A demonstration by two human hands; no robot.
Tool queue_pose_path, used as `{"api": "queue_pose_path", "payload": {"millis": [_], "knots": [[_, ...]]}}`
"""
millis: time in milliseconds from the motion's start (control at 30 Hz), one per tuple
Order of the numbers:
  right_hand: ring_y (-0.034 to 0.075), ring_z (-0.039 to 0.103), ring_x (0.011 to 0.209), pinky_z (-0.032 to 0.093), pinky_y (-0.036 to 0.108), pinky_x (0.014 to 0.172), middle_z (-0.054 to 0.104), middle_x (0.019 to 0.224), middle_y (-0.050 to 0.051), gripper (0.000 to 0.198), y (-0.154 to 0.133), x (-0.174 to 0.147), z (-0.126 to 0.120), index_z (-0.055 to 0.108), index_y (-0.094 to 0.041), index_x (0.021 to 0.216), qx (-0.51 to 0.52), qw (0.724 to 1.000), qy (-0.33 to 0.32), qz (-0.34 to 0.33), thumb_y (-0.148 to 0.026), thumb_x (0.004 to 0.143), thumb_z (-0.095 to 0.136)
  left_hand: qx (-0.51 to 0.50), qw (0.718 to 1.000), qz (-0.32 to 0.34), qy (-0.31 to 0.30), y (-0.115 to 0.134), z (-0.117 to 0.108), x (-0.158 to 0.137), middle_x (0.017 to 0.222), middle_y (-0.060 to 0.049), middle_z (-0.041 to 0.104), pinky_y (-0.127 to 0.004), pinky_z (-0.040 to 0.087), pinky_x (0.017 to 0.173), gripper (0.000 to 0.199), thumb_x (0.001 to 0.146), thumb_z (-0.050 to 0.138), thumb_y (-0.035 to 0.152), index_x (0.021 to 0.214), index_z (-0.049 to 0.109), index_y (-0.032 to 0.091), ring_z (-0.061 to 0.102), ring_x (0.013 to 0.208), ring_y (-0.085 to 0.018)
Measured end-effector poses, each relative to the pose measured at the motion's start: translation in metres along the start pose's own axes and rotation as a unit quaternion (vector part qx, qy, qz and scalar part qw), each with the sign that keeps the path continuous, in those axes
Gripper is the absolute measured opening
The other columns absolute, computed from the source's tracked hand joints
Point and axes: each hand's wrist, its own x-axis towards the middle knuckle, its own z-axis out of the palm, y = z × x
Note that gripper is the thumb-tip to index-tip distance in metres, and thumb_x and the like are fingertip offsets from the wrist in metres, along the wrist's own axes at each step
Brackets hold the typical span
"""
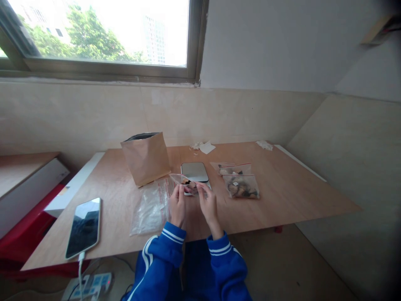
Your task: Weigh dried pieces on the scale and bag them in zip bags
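Between my two hands is a small clear zip bag (190,184) with dark and tan dried pieces inside. My left hand (177,205) pinches its left side, and my right hand (207,204) grips the right side near the top edge. Just behind the bag lies a kitchen scale (194,171) with a silver plate, its front partly hidden by the bag and my fingers. Left of my hands, a stack of flat clear zip bags (150,211) with red seal lines lies on the table. To the right lie filled zip bags (241,186) holding similar dried pieces.
An open brown paper pouch (146,159) stands at the back left of the wooden table (282,188). A tablet (84,228) with a white charging cable (80,267) lies at the left edge. Scraps of white paper (207,147) are by the wall.
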Motion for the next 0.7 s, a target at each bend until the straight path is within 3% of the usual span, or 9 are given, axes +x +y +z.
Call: {"api": "queue_pose_path", "payload": {"millis": [133,200,333,400,467,567,633,700], "knots": [[0.026,0.068,0.094,0.055,0.037,0.083,0.074,0.098,0.012,0.049,0.004,0.005,-0.021,0.070,-0.017,0.098,0.027,0.990,0.121,0.072,-0.059,0.092,0.044,0.069,0.990,0.052,0.115,-0.007,-0.010,0.008,0.104,-0.008,0.062,-0.036,0.043,0.095,0.031,0.093,0.046,0.047,0.100,0.060,0.020,0.058,0.103,-0.021],[0.026,0.069,0.092,0.055,0.036,0.081,0.075,0.094,0.012,0.055,0.007,0.006,-0.029,0.071,-0.015,0.095,0.037,0.985,0.141,0.094,-0.062,0.091,0.042,0.054,0.990,0.045,0.123,-0.010,-0.015,0.013,0.118,-0.010,0.059,-0.037,0.042,0.098,0.035,0.091,0.051,0.046,0.115,0.058,0.020,0.056,0.111,-0.022],[0.026,0.069,0.091,0.054,0.036,0.082,0.075,0.092,0.012,0.059,0.011,0.003,-0.031,0.072,-0.015,0.093,0.020,0.986,0.127,0.104,-0.062,0.094,0.036,0.002,0.999,0.013,-0.042,-0.010,-0.014,0.017,0.118,-0.010,0.065,-0.037,0.042,0.100,0.036,0.093,0.049,0.044,0.114,0.064,0.020,0.058,0.113,-0.022],[0.025,0.067,0.098,0.051,0.037,0.089,0.074,0.102,0.012,0.055,0.010,0.000,-0.025,0.071,-0.017,0.101,0.003,0.995,0.073,0.063,-0.057,0.096,0.035,-0.007,0.993,0.005,-0.114,-0.011,-0.007,0.014,0.111,-0.010,0.068,-0.035,0.045,0.096,0.036,0.093,0.049,0.045,0.107,0.068,0.019,0.061,0.108,-0.022],[0.023,0.064,0.107,0.048,0.037,0.096,0.071,0.112,0.011,0.048,0.010,-0.003,-0.019,0.070,-0.019,0.109,-0.025,1.000,0.015,0.004,-0.052,0.098,0.036,-0.004,0.989,0.001,-0.147,-0.014,-0.002,0.011,0.106,-0.009,0.070,-0.033,0.047,0.092,0.036,0.091,0.051,0.047,0.103,0.070,0.019,0.063,0.102,-0.022],[0.022,0.063,0.108,0.046,0.038,0.097,0.069,0.114,0.011,0.047,0.015,-0.003,-0.018,0.069,-0.020,0.111,-0.061,0.997,0.039,-0.025,-0.049,0.099,0.034,0.008,0.997,-0.005,-0.081,-0.022,-0.001,0.011,0.096,-0.007,0.071,-0.029,0.048,0.084,0.037,0.090,0.052,0.049,0.096,0.070,0.018,0.064,0.092,-0.020],[0.023,0.064,0.103,0.048,0.037,0.094,0.071,0.110,0.012,0.052,0.025,0.001,-0.020,0.070,-0.018,0.108,-0.070,0.993,0.093,-0.002,-0.051,0.099,0.031,0.013,1.000,-0.014,0.006,-0.027,-0.005,0.013,0.087,-0.005,0.070,-0.028,0.048,0.078,0.038,0.090,0.051,0.051,0.092,0.069,0.018,0.063,0.084,-0.018],[0.023,0.067,0.094,0.050,0.036,0.087,0.072,0.103,0.012,0.056,0.037,0.005,-0.022,0.070,-0.017,0.103,-0.059,0.992,0.104,0.026,-0.055,0.098,0.030,0.006,0.998,-0.022,0.054,-0.030,-0.010,0.017,0.080,-0.003,0.067,-0.026,0.047,0.072,0.039,0.089,0.051,0.052,0.087,0.067,0.017,0.061,0.077,-0.016]]}}
